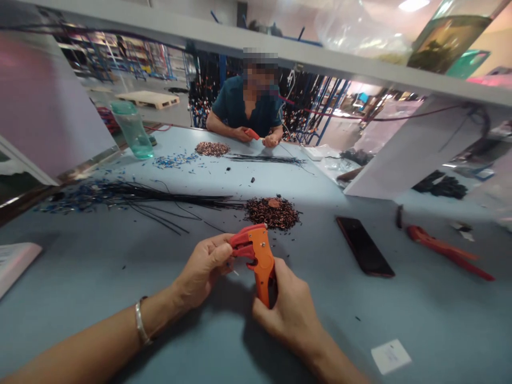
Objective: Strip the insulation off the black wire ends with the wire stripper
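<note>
My right hand (pixel 290 298) is wrapped round the handle of an orange and red wire stripper (pixel 262 248), held over the table in front of me. At the tool's red jaws, my left hand (pixel 210 264) is closed in a pinch; a short pale strand shows below its fingers, but what it grips is too small to make out. Beyond the tool lies a pile of short dark and coppery pieces (pixel 272 213). Long black wires (pixel 180 198) stretch from that pile to the left, towards scattered blue pieces (pixel 86 196).
A black phone (pixel 365 246) and red-handled pliers (pixel 448 250) lie at right, a white label (pixel 391 356) at lower right. Across the table a person (pixel 246 109) holds a similar red tool. A green bottle (pixel 134 130) stands back left; a shelf beam (pixel 224 40) crosses above.
</note>
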### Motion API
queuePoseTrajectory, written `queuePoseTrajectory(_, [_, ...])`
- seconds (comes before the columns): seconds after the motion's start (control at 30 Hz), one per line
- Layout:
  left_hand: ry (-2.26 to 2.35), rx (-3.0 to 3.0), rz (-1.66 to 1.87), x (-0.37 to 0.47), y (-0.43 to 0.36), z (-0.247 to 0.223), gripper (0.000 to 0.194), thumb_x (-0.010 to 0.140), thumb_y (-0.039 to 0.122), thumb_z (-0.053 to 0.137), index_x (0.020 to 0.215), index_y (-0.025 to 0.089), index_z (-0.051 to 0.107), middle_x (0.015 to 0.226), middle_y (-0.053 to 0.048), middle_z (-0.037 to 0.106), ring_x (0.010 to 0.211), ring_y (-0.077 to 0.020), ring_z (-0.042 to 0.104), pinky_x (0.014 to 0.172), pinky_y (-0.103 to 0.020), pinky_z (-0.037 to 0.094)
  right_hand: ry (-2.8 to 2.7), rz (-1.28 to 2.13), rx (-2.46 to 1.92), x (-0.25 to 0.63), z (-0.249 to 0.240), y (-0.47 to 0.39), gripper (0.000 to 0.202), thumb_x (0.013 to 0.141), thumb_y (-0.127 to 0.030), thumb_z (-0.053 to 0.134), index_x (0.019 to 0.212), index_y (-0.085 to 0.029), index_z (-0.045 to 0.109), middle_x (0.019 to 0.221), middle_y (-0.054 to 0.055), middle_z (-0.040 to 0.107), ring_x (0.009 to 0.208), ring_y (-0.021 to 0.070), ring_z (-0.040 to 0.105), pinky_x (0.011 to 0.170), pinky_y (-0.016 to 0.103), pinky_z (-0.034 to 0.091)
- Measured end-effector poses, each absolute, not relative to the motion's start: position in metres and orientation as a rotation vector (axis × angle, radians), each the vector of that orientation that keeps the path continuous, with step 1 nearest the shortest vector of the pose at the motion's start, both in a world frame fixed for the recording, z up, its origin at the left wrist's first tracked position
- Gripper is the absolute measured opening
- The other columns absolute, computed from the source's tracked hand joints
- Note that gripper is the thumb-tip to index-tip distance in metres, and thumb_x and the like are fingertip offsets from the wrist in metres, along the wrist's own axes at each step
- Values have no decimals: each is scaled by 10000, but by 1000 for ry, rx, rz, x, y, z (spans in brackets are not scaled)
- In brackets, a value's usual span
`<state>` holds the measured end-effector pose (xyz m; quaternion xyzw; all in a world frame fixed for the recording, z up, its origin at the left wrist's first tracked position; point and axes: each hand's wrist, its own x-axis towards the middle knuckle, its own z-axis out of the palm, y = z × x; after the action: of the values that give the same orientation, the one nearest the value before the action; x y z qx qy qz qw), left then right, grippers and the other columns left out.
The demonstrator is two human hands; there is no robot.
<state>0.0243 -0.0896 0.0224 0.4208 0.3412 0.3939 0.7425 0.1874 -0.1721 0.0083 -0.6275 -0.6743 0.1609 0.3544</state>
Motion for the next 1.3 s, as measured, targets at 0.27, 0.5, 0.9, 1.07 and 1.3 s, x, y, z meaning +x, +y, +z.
queuePoseTrajectory(0.27, [775,701,942,28,-90,16,513,669,548,763,935,115,695,470,108,270,454,-66,260,449,-174,275,-1781,416,-1619,197,6,-172,395,653,-152,495,1047,-177,517,739,11,606,550,154,517,545,262,407])
queuePoseTrajectory(0.5, [757,730,919,25,-87,17,430,757,549,654,886,138,670,465,114,203,459,-81,200,467,-186,288,-1668,378,-1710,201,10,-167,235,639,-153,499,867,-204,520,614,-36,547,494,138,498,506,242,379])
queuePoseTrajectory(0.9, [683,1219,671,43,-110,16,277,740,335,739,930,139,690,777,-32,687,667,-146,607,643,-241,475,-1577,520,-1675,177,11,-172,305,668,-229,586,968,-200,541,736,21,672,577,186,610,561,275,445])
queuePoseTrajectory(1.07, [642,1191,660,42,-115,18,251,747,328,738,895,125,717,822,-62,725,737,-186,662,673,-266,516,-1466,728,-1617,176,21,-173,409,623,-158,614,1025,-192,543,835,44,680,711,211,630,650,310,481])
queuePoseTrajectory(1.3, [586,1098,667,39,-117,28,216,727,294,757,871,133,770,770,-62,748,745,-195,682,760,-295,523,-1197,1720,-895,216,27,-165,524,735,-350,722,1206,-193,554,1044,68,651,899,201,595,813,330,464])
